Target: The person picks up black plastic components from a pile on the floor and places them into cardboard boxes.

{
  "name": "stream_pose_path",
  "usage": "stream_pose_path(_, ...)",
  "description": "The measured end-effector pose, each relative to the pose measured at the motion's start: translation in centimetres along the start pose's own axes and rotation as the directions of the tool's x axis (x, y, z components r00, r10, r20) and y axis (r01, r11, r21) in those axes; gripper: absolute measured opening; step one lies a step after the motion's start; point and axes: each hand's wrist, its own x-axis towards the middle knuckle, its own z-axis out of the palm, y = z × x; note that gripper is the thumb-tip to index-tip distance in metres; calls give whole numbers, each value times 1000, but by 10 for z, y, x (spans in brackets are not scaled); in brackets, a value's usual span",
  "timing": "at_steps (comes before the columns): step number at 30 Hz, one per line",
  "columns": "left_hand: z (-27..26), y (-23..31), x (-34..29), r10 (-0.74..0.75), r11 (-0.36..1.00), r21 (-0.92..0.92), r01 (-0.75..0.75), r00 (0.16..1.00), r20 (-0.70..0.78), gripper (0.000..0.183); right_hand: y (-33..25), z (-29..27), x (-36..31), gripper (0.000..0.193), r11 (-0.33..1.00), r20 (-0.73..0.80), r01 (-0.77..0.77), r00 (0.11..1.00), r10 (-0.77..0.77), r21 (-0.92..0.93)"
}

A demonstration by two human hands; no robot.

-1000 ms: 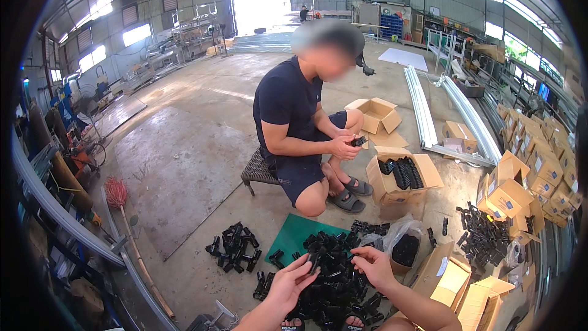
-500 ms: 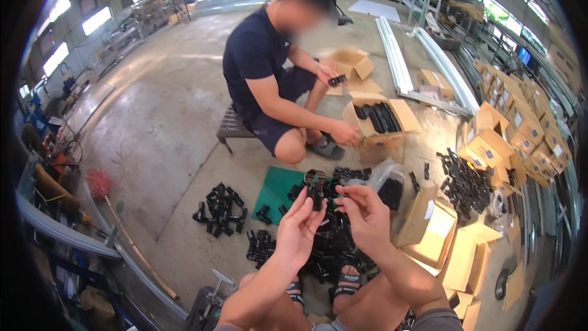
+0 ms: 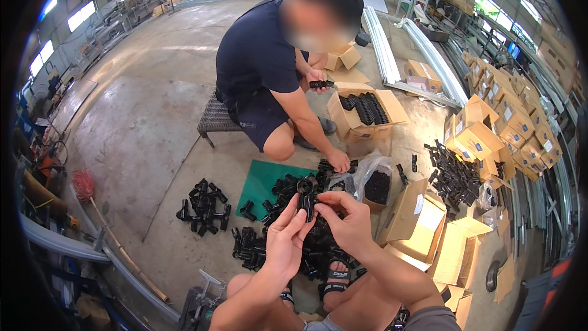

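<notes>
My left hand (image 3: pixel 284 242) holds upright a black pipe clamp fitting (image 3: pixel 307 191) with a round ring at its top. The fingers and thumb of my left hand are closed round its lower part. My right hand (image 3: pixel 349 224) is pinched against the fitting's right side; whatever lies between those fingertips is too small to make out. Below both hands spreads a heap of black fittings (image 3: pixel 318 248), partly on a green mat (image 3: pixel 260 178). A plastic bag of small black parts (image 3: pixel 376 185) stands beyond my right hand.
Across from me a co-worker on a low stool (image 3: pixel 214 116) holds black fittings and reaches toward the heap. A carton of black parts (image 3: pixel 361 116) stands beside them. Another pile of fittings (image 3: pixel 205 208) lies left. Open cartons (image 3: pixel 422 227) and a black parts pile (image 3: pixel 453 178) are right.
My right hand has come in from the right and now touches the fitting. The co-worker has leaned forward, moving a hand from near the carton down to the heap. My view has shifted slightly.
</notes>
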Motion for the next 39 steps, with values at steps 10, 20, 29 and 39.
stream_pose_path(10,0,-10,0,105,989,107,-104,994,-5,49,1,-3,-2,17,991,-10,-94,995,95,92)
stream_pose_path(20,-4,-16,-1,126,981,151,-123,992,-11,49,5,3,-3,15,996,-3,-83,997,83,27)
stream_pose_path(29,-5,-15,-1,149,975,166,-145,989,-7,48,0,1,1,9,961,84,163,986,-147,-223)
stream_pose_path(39,-8,-13,-1,122,983,138,-121,992,1,47,9,-5,7,12,965,219,152,970,-104,-212)
